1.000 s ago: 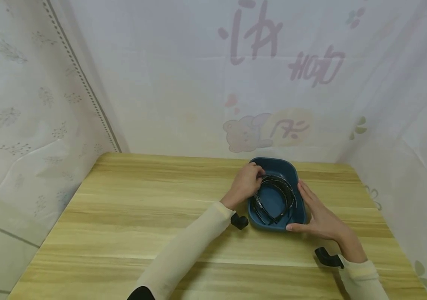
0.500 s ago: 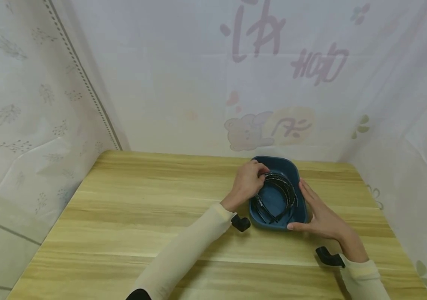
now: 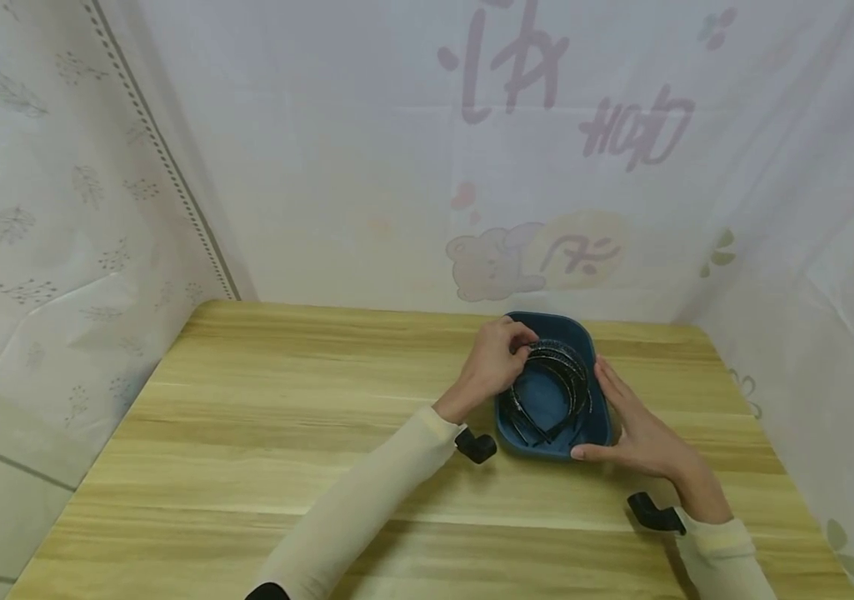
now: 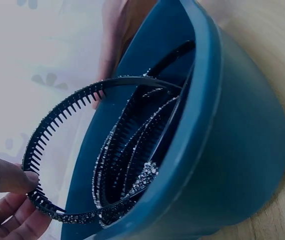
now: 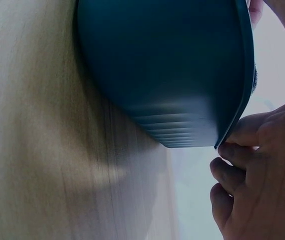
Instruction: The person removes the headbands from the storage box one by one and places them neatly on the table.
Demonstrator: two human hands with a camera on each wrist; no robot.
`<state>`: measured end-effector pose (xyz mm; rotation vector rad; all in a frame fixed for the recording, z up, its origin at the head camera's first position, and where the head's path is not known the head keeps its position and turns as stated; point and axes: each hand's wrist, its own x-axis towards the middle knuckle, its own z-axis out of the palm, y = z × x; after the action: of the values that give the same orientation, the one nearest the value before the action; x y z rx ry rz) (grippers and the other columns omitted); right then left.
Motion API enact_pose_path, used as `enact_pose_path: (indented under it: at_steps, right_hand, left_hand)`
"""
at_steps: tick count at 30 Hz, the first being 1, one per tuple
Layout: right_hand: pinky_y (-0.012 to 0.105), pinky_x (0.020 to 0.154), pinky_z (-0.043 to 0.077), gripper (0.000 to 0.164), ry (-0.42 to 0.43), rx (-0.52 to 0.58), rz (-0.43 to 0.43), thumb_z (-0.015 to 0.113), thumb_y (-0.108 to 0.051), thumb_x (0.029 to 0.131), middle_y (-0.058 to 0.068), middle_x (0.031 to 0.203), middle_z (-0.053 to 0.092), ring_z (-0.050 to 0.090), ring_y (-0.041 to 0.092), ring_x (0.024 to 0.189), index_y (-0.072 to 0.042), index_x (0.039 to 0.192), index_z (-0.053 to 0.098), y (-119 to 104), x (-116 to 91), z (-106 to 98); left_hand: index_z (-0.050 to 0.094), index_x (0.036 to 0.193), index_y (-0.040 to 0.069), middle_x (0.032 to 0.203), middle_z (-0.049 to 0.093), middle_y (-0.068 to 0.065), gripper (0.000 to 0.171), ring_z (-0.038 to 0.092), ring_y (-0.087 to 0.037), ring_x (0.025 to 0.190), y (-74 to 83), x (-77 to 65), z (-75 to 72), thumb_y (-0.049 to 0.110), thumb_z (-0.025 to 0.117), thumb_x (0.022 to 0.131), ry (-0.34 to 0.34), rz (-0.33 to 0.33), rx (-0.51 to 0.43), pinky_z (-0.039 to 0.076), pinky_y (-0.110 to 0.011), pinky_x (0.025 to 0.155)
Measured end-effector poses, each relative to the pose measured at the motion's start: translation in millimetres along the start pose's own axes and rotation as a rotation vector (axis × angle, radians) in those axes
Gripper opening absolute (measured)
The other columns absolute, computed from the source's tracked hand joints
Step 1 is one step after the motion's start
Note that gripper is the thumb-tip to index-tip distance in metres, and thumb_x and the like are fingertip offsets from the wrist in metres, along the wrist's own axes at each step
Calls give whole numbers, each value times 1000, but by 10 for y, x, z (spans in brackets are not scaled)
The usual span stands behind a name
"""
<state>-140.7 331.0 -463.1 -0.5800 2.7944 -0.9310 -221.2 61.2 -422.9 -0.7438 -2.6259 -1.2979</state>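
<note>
My left hand (image 3: 494, 360) reaches over the left rim of a blue plastic basin (image 3: 542, 452). Between thumb and fingertips it pinches a black headband (image 4: 51, 118) with comb teeth inside and glittering stones outside. In the left wrist view this headband stands partly above the rim, its ends down in the basin. Several more black headbands (image 4: 127, 145), also glittering, lie nested inside. My right hand (image 3: 647, 437) rests against the basin's right side, fingers nearly straight along the outer wall, thumb at the near corner. The right wrist view shows fingertips (image 5: 225, 150) touching the rim.
The basin stands near the back edge of a wooden table (image 3: 307, 400), right of the middle. A printed white cloth (image 3: 344, 183) hangs behind it and along both sides. Black camera mounts (image 3: 476, 447) stick out at both wrists.
The left hand has shifted very slightly up and away with the pinched headband, whose top arc sits a little farther back. The right hand and the basin have stayed in place.
</note>
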Motion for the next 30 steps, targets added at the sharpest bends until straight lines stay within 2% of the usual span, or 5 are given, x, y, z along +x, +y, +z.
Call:
enact_pose_path:
  at_steps: [11,21,30]
  right_hand:
    - [78,112,24,133,-2,-8,13,89,-45,77,6,174,-9,3,46,158,-16,166,-4,-21,-5,8]
    - [79,112,24,133,-1,-4,16,90,-45,77,6,174,-9,3,47,158,-14,166,-4,-16,7,-4]
    - [78,112,24,134,-1,-11,18,90,-47,76,4,174,-11,2,45,159,-15,166,-5,5,10,14]
  left_hand:
    - [74,115,4,101,68,-8,19,62,-12,78,9,-14,-50,5,62,101,11,-19,-75,49,-15,66]
    - [75,116,3,105,67,-9,20,67,-17,88,-7,4,-103,3,62,101,45,-41,-88,52,-16,72]
    - [75,118,3,105,67,-10,21,66,-18,88,-21,-10,-144,3,62,100,65,-22,-102,52,-18,70]
